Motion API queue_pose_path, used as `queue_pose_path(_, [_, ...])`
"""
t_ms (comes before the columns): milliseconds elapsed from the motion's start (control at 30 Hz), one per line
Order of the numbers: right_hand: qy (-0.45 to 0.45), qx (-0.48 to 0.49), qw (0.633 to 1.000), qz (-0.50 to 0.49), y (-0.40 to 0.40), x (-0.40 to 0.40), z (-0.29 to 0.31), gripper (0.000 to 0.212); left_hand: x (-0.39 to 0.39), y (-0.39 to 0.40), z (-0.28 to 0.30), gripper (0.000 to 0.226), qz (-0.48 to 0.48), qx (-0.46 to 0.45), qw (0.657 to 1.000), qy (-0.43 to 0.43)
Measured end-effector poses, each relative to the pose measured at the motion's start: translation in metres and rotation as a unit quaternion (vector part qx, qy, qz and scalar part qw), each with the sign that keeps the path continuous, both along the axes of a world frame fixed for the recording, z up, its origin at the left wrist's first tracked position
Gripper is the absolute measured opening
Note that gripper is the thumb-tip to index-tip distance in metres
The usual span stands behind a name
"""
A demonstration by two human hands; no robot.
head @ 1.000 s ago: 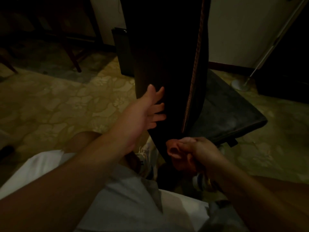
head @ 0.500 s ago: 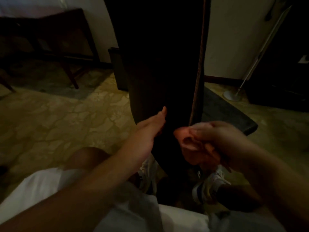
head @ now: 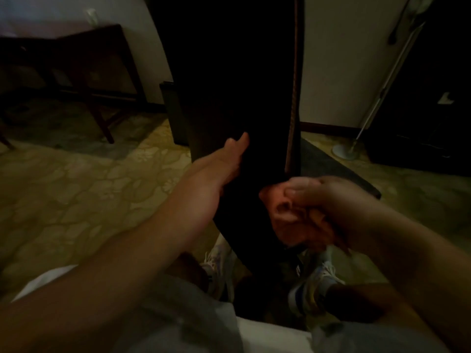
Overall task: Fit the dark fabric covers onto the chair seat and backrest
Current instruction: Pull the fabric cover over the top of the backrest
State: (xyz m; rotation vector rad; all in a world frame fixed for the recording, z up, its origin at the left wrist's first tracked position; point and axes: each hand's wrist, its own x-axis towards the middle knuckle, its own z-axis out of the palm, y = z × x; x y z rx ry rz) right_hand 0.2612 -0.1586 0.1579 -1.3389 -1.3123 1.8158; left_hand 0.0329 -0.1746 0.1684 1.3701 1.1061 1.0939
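1. Right now, in a dim room, a person stands over a tall dark fabric-covered chair backrest (head: 229,85), which rises upright between their two bare arms.
2. Their left hand (head: 229,161) lies flat against the left side of the dark fabric cover, fingers pressed together and pointing up.
3. Their right hand (head: 293,210) is curled closed near the cover's lower edge, beside a thin reddish seam (head: 293,98); it seems to pinch fabric, though the dimness hides exactly what.
4. Behind the backrest, the dark chair seat (head: 339,171) juts to the right over the pale patterned floor (head: 89,187).
5. Judging by this, the backrest cover is being fitted; next likely calls for tugging the hem downward evenly while smoothing the side.
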Motion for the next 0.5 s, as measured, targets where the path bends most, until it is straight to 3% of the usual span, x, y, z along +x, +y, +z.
queue_pose_path(100, [-0.016,-0.040,0.999,-0.016,-0.007,-0.003,-0.007,0.020,0.001,0.013,-0.005,0.041,-0.001,-0.026,0.998,0.049])
queue_pose_path(267, [0.053,-0.004,0.998,-0.019,0.006,0.010,0.034,0.028,0.002,-0.004,-0.006,0.079,-0.029,0.017,0.999,-0.002])
queue_pose_path(400, [0.020,-0.057,0.998,-0.017,-0.008,0.007,0.013,0.029,0.008,-0.004,-0.002,0.076,-0.050,0.023,0.998,0.036])
queue_pose_path(500, [0.020,-0.045,0.999,-0.008,-0.012,0.010,0.030,0.031,0.008,-0.004,0.001,0.068,-0.064,-0.002,0.997,0.030])
